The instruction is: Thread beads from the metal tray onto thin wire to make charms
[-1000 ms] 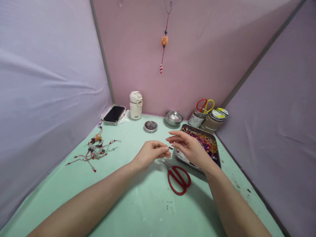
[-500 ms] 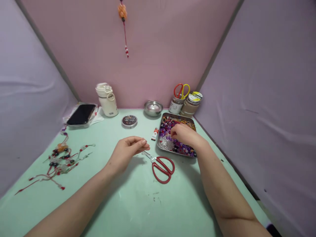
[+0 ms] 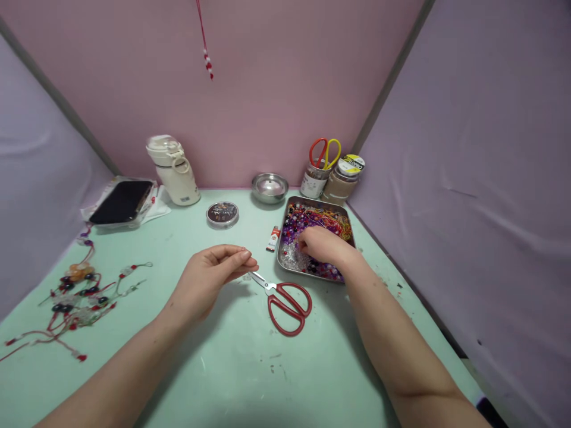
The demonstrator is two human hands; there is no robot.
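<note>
Overall, the work area is a pale green desk [image 3: 214, 368], marked with dark specks nearer the wearer than either grip, and enclosed by a pink back wall [image 3: 285, 101] and mauve side panels [image 3: 468, 137]. A beaded red cord [image 3: 207, 62] hangs against the wall, above and beyond the left grip [image 3: 207, 276]. Beyond that grip stand a round flat case [image 3: 222, 215] and a white bottle [image 3: 178, 178]; a phone [image 3: 121, 202] lies farther left, with beaded strings [image 3: 81, 272] well to its near side. Beyond the right grip [image 3: 325, 245] are two jars [image 3: 313, 184], one holding red and yellow handles [image 3: 336, 145]. A metal bowl [image 3: 270, 196] stands beyond and between both grips, a lighter [image 3: 273, 239] just left of the right one. Red-handled scissors [image 3: 270, 288] lie between them, blades toward the left grip.

Left grip: thumb and fingertips pressed together; whether anything small is pinched cannot be made out. Right grip: fingers curled downward over the metal tray [image 3: 285, 269], at the loose beads [image 3: 294, 259]; the fingertips are hidden, so their closure cannot be determined.
</note>
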